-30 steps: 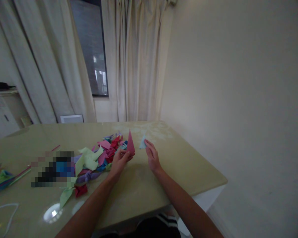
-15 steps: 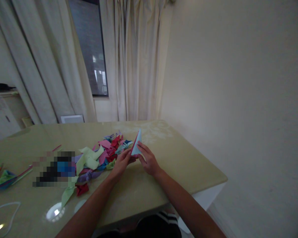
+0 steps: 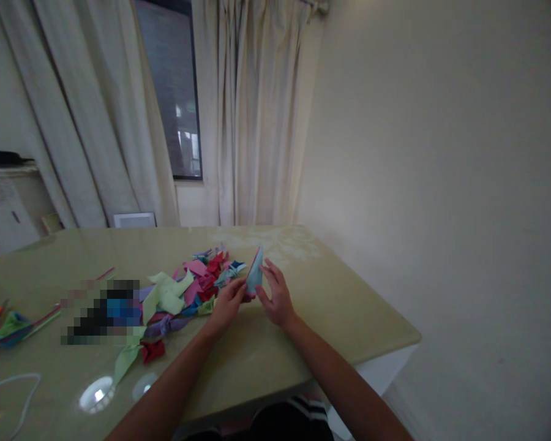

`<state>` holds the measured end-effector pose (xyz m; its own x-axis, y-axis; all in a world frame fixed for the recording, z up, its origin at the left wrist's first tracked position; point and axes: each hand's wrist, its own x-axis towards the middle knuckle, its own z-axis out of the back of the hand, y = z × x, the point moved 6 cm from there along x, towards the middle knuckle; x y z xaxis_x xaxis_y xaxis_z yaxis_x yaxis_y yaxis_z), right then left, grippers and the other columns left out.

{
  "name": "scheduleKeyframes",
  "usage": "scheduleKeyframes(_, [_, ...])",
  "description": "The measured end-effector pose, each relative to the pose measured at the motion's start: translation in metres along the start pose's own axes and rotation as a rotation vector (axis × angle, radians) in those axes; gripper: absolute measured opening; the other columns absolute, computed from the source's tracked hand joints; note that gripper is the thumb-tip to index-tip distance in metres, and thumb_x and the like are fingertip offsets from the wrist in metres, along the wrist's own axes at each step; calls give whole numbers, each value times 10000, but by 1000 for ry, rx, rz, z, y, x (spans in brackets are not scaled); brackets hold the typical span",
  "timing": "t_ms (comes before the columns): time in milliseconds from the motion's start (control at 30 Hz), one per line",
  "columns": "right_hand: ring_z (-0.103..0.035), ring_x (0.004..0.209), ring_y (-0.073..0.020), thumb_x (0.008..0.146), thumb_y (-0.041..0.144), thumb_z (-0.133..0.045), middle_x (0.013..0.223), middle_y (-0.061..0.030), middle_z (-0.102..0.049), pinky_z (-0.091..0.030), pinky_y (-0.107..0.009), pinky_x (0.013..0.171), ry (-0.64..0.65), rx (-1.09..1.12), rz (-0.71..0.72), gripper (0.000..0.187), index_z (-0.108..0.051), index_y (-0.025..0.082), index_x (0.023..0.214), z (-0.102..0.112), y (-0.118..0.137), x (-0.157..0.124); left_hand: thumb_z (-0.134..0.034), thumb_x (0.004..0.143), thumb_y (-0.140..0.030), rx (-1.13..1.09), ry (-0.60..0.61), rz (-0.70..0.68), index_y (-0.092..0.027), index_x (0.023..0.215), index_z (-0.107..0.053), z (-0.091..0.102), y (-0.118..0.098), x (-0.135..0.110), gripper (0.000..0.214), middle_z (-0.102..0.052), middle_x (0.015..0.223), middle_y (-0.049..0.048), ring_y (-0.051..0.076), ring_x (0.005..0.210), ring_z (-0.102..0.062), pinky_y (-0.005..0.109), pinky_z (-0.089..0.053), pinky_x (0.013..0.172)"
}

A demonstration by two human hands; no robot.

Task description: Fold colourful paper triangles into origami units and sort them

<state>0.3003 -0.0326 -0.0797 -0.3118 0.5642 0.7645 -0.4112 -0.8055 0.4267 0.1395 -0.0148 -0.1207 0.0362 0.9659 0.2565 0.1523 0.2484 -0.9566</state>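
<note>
From my remote seat I see the left hand (image 3: 229, 303) pinching the lower left corner of a light blue folded paper triangle (image 3: 256, 278), held tip upward above the table. A folded pink paper piece (image 3: 251, 297) sits against its back, showing along the left edge and under the base. The right hand (image 3: 278, 300) is just to the right, thumb and fingers spread; the thumb is at the blue edge, but contact I cannot tell. Left of the paper pair, a loose heap of pink, red, blue and green folded paper pieces (image 3: 195, 267) lies on the glossy pale yellow-green tabletop (image 3: 349, 306). At its left side I note a pale green pinwheel-shaped paper piece (image 3: 169, 297), then a twisted purple paper piece (image 3: 165, 326), and nearest the camera a small dark red folded paper piece (image 3: 153, 351). Beyond the table hang cream curtains (image 3: 257, 122) beside a dark-framed window (image 3: 174, 92).
</note>
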Motion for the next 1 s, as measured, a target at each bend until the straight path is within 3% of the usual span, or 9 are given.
scheduleKeyframes(100, [-583,1336,-313,1014,464,-594,1513,-162,-572,-521,-452,1073,-149,149,-214,544,-573,227,1503,5,-19,-1,-786,754,-683,41,42,-9,-173,1043,-746,-5,2,-1,588,-771,922,66,232,764,-774,420,-668,794])
scheduleKeyframes(200, [-700,936,-248,970,541,-631,1079,-101,-749,-572,-353,814,-119,367,-405,428,-713,214,1234,-2,-40,-2,-754,786,-676,78,100,-6,-180,1034,-749,-13,6,-7,555,-771,907,64,232,749,-768,403,-662,769])
scheduleKeyframes(267, [-649,733,-201,902,594,-689,817,-40,-710,-535,-303,684,-94,505,-506,393,-739,211,977,-7,-51,-2,-702,838,-665,123,153,-15,-184,1059,-745,-20,7,-11,531,-775,891,65,233,749,-765,394,-653,762])
scheduleKeyframes(367, [-576,647,-172,809,629,-751,695,-8,-639,-477,-269,597,-136,606,-590,424,-706,207,825,-6,-63,-1,-534,964,-609,300,204,-87,-183,1140,-728,-24,5,-13,500,-785,913,79,225,769,-761,364,-631,735])
scheduleKeyframes(467, [-561,672,-163,806,638,-741,740,-12,-652,-460,-258,605,-179,596,-614,439,-720,203,860,3,-71,2,-419,1024,-490,617,62,-198,-187,1191,-713,-10,-11,-9,454,-791,939,91,222,788,-745,351,-596,736])
scheduleKeyframes(533, [-549,657,-161,797,632,-752,741,-9,-657,-441,-254,582,-170,593,-636,444,-748,200,897,14,-77,1,-440,1018,-414,759,-73,-241,-180,1175,-716,9,-26,-8,395,-781,1022,129,264,928,-731,408,-566,867])
scheduleKeyframes(633, [-539,616,-163,785,605,-777,691,-3,-657,-414,-254,548,-31,536,-663,435,-796,188,907,34,-85,-5,-448,1000,-267,1116,-267,-224,-148,1173,-721,43,-47,-10,344,-725,1183,204,361,1174,-636,516,-466,1013])
scheduleKeyframes(767, [-642,743,-205,833,565,-740,852,-48,-771,-484,-298,679,377,320,-615,423,-846,178,967,57,-89,-20,-377,979,-116,1695,-398,-29,-96,1194,-715,80,-57,-16,401,-676,1273,236,406,1221,-589,512,-462,949])
scheduleKeyframes(1000, [-721,867,-254,821,468,-746,936,-70,-820,-529,-349,812,668,220,-548,329,-858,198,971,62,-83,-37,-379,965,-69,1638,-316,41,-131,1074,-747,102,-54,-10,389,-749,1070,182,329,1048,-693,375,-483,810])
